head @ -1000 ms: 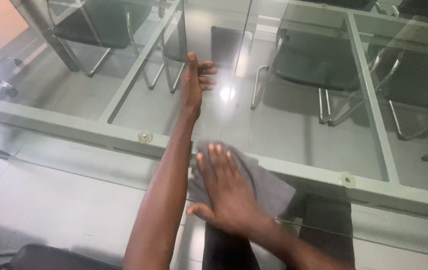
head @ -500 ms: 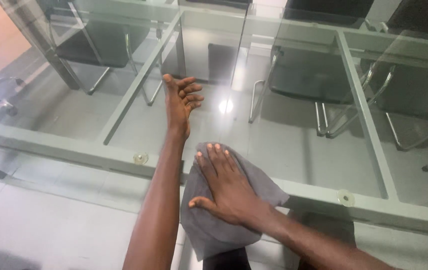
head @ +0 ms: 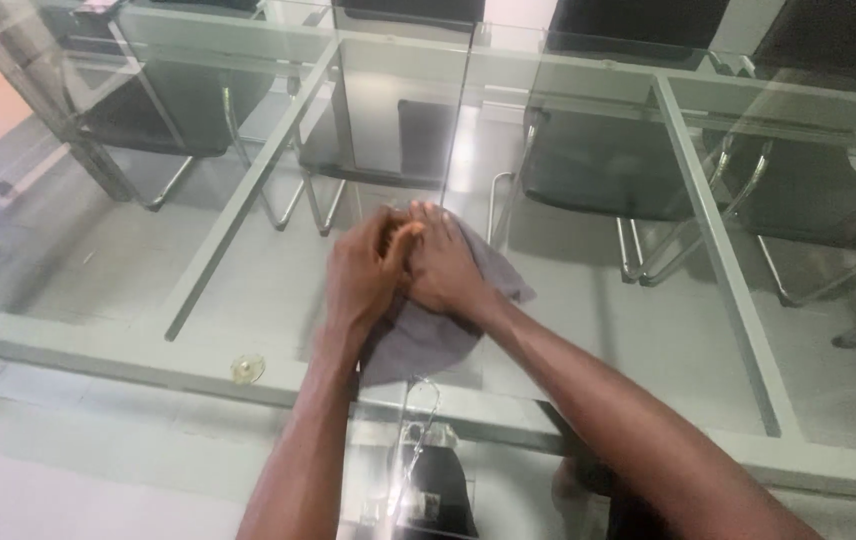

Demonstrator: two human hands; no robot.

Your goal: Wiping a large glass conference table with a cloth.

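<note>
Near edge first: both forearms reach out over the glass table [head: 588, 300]. Under the glass, just short of the hands, sits a small dark object [head: 428, 490], too blurred to identify. Left of the left wrist, a round metal fastener [head: 247, 368] pins the glass to the grey frame [head: 238, 205] below.

Left hand [head: 363, 275] and right hand [head: 443, 265] are side by side, touching, both laid on a grey cloth [head: 423, 335]. Right hand lies flat, fingers spread, palm pressing the cloth to the glass, likely to keep full contact with the surface. Left hand's fingers curl at the cloth's edge beside the right; can't tell whether that grip actually pinches fabric or just rests on it.

Cloth: soft, plain grey, rumpled, spread flat under both palms, loose edges showing on the near side and to the right of the right hand.

Beyond the hands, seen through the glass: black chairs [head: 598, 165] with chrome legs on a pale floor [head: 78, 260].
</note>
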